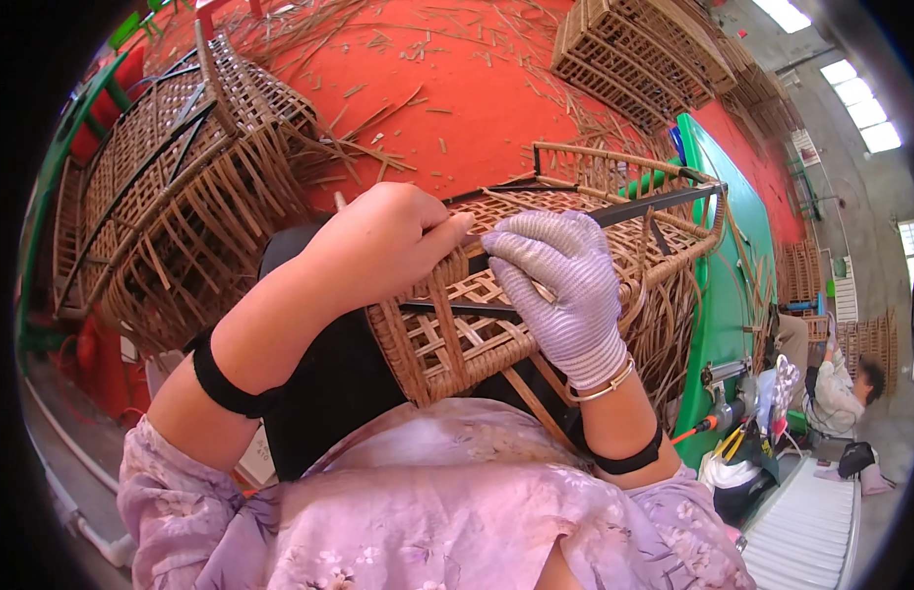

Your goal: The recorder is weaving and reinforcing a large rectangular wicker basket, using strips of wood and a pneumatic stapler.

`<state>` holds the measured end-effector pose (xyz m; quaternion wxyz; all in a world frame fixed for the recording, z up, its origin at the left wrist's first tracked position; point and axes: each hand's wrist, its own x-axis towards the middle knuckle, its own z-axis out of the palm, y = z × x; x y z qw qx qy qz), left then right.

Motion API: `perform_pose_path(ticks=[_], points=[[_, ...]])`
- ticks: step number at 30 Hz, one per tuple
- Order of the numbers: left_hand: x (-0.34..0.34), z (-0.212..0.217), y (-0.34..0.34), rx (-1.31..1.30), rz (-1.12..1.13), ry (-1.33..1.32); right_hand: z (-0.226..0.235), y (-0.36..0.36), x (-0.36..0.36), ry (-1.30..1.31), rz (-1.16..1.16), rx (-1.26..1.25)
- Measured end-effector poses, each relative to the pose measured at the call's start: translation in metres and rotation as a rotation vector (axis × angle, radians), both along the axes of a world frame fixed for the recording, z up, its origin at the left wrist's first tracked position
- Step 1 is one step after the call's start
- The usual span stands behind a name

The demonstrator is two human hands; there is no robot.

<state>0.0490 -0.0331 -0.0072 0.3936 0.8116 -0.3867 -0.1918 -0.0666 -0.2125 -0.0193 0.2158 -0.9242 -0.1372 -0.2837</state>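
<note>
Gripping the wicker basket frame (575, 285) between them, your bare left hand (388, 236) and gloved right hand (565, 285) close on its woven top, fingertips almost meeting.

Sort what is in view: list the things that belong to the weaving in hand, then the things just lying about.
In hand:
- half-woven rattan basket on the lap
- left hand, bare, gripping its rim
- right hand, gloved, on the weave
- loose strand hanging below the basket

Lying about:
- woven frame at left
- stacked baskets
- cane scraps on the red floor
- green table
</note>
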Motion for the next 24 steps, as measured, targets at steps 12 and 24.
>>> perform_pose_path(ticks=[12,24], points=[[-0.019,-0.005,0.0,-0.188,0.113,-0.812,0.004,0.038,-0.009,0.236,-0.18,0.475],[-0.023,-0.005,0.013,-0.258,0.15,-0.542,-0.013,0.05,-0.018,0.252,-0.125,0.792]])
